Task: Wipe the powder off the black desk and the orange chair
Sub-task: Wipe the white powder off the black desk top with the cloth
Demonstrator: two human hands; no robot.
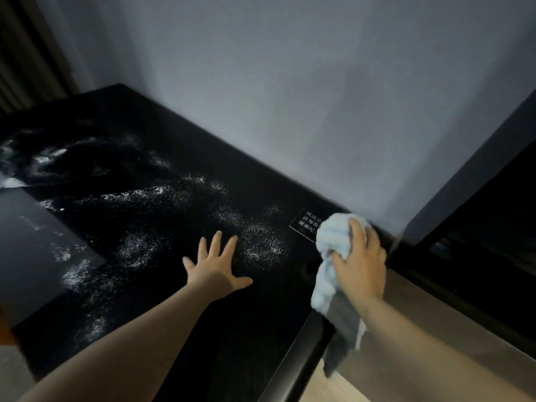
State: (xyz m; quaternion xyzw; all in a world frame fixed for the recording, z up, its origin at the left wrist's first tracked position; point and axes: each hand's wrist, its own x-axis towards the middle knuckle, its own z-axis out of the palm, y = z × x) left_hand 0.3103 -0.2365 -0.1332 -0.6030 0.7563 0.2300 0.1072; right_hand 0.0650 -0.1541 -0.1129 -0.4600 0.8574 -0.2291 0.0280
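Pale grey wall [290,82], smooth and matte, runs along the far edge of the black desk [174,285]. The desk's top is glossy and dark, its left side cut off by the frame. White powder [261,245] lies on it in grainy patches and smeared streaks, densest near the middle and toward the left edge; the far left streaks are blurred. A flat, dull grey sheet [37,242] lies at the desk's left edge, dusted too. Near the far right corner sits a small black plaque [304,224] with white characters, partly hidden by the cloth. The left hand [216,268] presses flat on the desk, fingers spread, grasping nothing. The right hand [359,265] clenches a fluffy light-blue cloth [333,242] at the desk's right edge; its tail hangs down, blurred. A sliver of orange [4,329] shows at the left border, too little to identify.
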